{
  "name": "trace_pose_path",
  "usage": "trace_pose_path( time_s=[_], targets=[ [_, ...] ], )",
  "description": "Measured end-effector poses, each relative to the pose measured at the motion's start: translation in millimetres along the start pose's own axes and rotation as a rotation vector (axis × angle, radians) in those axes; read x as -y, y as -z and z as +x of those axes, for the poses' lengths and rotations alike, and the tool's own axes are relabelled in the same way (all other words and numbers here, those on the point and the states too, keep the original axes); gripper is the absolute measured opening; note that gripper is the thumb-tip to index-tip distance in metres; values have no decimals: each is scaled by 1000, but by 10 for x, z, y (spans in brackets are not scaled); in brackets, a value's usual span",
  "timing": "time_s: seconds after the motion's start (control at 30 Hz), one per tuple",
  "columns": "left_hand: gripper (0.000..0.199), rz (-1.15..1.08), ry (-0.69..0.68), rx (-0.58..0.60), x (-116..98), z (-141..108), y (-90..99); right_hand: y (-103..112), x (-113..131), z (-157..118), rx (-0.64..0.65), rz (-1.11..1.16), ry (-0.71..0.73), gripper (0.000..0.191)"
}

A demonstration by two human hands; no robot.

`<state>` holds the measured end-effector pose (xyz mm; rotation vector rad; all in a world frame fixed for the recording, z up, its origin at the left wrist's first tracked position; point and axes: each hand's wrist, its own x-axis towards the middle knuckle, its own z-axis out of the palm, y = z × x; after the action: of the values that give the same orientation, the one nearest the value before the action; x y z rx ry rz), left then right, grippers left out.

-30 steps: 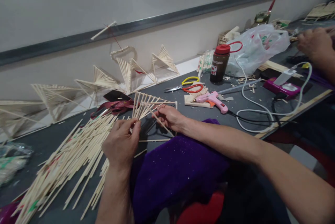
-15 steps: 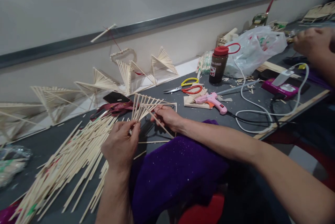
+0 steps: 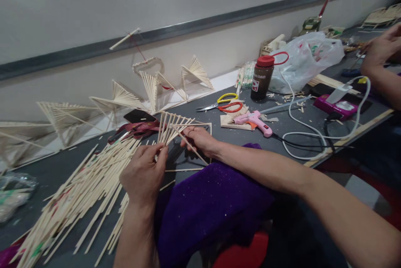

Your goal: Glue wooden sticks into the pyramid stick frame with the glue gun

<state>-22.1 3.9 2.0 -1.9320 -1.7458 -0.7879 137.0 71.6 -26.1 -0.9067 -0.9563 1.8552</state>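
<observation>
The left hand (image 3: 144, 172) pinches the stick frame (image 3: 173, 131) between thumb and fingers, beside the loose sticks (image 3: 90, 188). The right hand (image 3: 200, 140) half-curls at its slanting stick, grip unclear.

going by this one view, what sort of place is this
Probably a craft workshop or classroom workbench: there is a pink glue gun, a pile of thin wooden sticks and a row of fan-shaped stick models.

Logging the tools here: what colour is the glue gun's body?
Pink is the glue gun; it shows best in the head view.
</observation>
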Motion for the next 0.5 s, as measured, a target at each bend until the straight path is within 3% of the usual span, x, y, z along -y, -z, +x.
trace_pose_path(
  time_s=[0.5],
  targets=[
    [17,65,-50,-38,24,-4,-16,17,26,23,7,-40,-71,22]
  ],
)
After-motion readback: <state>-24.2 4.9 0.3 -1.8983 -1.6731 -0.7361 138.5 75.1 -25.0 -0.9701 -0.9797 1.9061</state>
